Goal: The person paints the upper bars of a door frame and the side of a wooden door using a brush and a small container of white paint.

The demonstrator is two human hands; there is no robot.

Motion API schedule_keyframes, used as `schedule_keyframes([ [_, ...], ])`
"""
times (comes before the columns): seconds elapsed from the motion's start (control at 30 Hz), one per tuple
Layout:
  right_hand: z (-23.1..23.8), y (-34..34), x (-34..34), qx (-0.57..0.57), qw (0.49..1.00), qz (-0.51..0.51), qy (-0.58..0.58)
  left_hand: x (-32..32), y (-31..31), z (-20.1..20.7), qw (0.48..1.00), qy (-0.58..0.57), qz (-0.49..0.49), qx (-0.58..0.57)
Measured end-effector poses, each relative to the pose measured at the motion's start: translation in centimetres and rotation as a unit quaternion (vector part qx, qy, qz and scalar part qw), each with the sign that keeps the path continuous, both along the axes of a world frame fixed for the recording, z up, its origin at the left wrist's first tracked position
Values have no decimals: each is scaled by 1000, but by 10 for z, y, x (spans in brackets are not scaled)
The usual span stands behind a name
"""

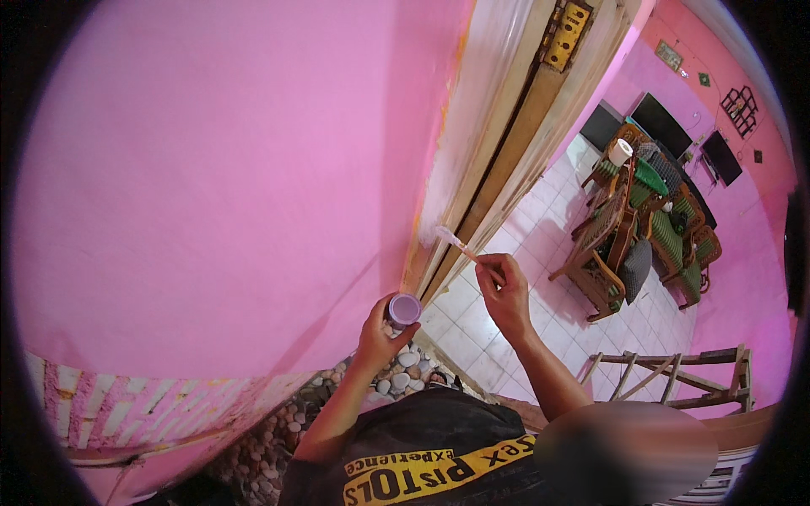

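My right hand pinches the handle of a slim paintbrush. Its whitish bristles touch or lie very close to the wooden door frame, on the side by the pink wall; contact is hard to tell. That side of the frame carries a pale, streaky coat, while the inner strip is bare brown wood. Lower down and to the left, my left hand is wrapped round a small round cup with a pale lilac inside. How much paint it holds cannot be made out.
A pink wall fills the left. A yellow hinge sits high on the frame. Through the doorway are a white tiled floor, wooden chairs with green cushions and a wooden trestle. Pebbles cover the ground below my hands.
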State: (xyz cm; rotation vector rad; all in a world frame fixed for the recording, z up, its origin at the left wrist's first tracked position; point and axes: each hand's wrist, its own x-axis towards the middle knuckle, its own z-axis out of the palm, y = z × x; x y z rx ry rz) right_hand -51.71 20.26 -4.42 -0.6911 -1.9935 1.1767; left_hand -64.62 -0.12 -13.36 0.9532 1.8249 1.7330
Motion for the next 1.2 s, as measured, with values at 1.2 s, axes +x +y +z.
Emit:
schedule_keyframes([
  [1.2,113,1,-15,307,949,-37,63,25,-64,10,999,25,26,-34],
])
